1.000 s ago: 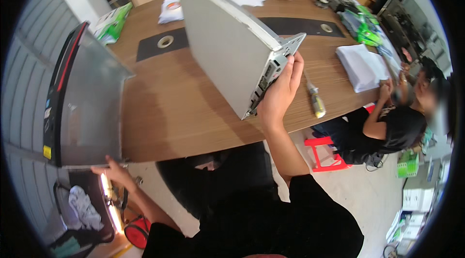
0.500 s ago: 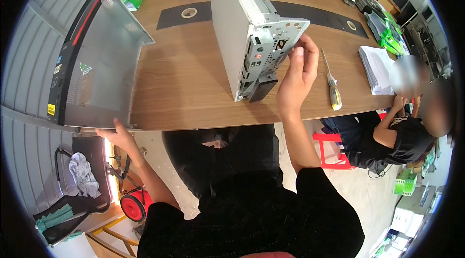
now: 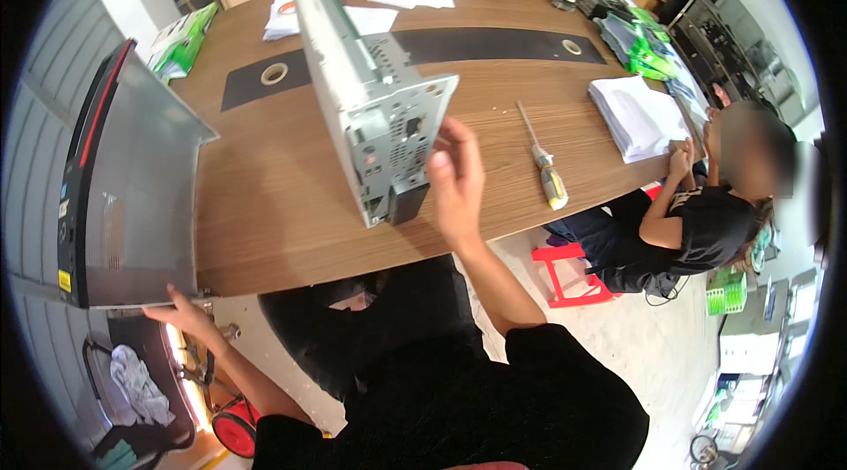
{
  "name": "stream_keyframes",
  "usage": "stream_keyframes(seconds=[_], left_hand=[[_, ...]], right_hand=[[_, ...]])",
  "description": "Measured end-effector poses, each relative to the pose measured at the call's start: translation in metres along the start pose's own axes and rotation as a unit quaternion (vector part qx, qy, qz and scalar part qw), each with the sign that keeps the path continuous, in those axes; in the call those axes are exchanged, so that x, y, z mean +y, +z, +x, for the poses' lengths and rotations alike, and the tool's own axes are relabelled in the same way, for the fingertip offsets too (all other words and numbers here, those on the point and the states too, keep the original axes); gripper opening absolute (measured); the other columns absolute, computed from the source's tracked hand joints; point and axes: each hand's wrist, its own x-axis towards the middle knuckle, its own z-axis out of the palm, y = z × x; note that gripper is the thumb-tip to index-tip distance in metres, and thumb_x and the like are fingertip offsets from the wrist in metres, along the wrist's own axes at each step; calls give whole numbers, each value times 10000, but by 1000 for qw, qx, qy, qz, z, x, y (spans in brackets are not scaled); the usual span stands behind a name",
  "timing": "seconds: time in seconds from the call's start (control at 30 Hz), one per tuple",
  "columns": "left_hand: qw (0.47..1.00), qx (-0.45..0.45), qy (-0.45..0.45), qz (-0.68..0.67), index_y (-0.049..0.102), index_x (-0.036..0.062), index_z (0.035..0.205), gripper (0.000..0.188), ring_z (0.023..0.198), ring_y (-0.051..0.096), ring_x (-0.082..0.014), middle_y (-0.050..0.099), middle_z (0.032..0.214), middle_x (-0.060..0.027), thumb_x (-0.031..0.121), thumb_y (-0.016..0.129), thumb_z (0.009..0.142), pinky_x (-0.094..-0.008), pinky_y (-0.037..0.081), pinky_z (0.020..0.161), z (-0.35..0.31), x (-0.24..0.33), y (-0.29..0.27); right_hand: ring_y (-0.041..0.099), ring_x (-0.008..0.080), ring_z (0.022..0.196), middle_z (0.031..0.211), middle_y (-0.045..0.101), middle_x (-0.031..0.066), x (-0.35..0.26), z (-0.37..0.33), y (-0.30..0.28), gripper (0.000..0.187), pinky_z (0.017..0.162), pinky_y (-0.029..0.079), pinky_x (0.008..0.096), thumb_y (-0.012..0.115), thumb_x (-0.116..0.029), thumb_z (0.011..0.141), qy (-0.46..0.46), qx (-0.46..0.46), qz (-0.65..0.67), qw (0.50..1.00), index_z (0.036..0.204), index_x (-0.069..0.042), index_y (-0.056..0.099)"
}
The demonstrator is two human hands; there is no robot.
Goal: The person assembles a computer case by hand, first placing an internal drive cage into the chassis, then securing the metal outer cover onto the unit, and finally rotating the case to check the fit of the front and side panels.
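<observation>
A grey metal computer chassis (image 3: 386,139) stands upright on the wooden table, its perforated rear panel facing me. My right hand (image 3: 460,192) is at this panel's right edge, with curled fingers against the metal and the thumb on the near side. Farther left stands a computer case cover (image 3: 150,179) with a black front and a red stripe, near the table's left end. My left hand (image 3: 185,318) grips its bottom near corner, thumb on the inner face and fingers beneath the edge. To the right of the chassis lies a screwdriver (image 3: 549,175) with a grey and yellow handle.
A stack of white paper (image 3: 637,117) lies on the table's right side, near a seated person in black and a red stool (image 3: 573,280). Across the table, two people handle papers. A green package (image 3: 183,42) lies at the far left; a red wheel (image 3: 235,430) is below.
The whole view has swung, so the table and things on it appear farther left. My left hand stays at the cover's corner; my right hand stays beside the chassis edge, its fingers slightly looser.
</observation>
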Motion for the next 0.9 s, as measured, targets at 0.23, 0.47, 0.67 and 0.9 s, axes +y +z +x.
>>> stream_keyframes(seconds=[0.23,0.47,0.67,0.9], left_hand=[[1000,0,18,19,316,-88,1365,652,1179,452,-319,425,1334,-241,227,631,888,-400,313,1047,0,1,9],[999,9,37,25,350,-92,1336,630,1154,467,-327,443,1311,-244,265,629,899,-407,327,1033,1,5,7],[999,-5,40,8,360,-75,1359,626,1164,459,-281,430,1326,-209,231,652,898,-381,356,1022,-1,-1,9],[999,19,1,-26,342,-82,1320,643,1059,517,-290,514,1209,-220,271,653,883,-383,383,976,-1,0,2]], right_hand=[[553,258,1100,1210,545,169,5,3,3,415,930,457,373,637,-167,891,-38,21,-30,999,1226,41,507],[562,253,1069,1185,562,165,8,6,3,389,889,465,360,643,-141,876,-72,17,-38,997,1201,36,526],[559,248,1070,1189,559,157,10,4,3,387,878,467,356,636,-153,883,-59,37,-23,997,1206,31,527],[548,214,1057,1150,557,132,11,-2,9,410,899,454,347,655,-157,875,-18,27,-9,999,1212,31,517]])
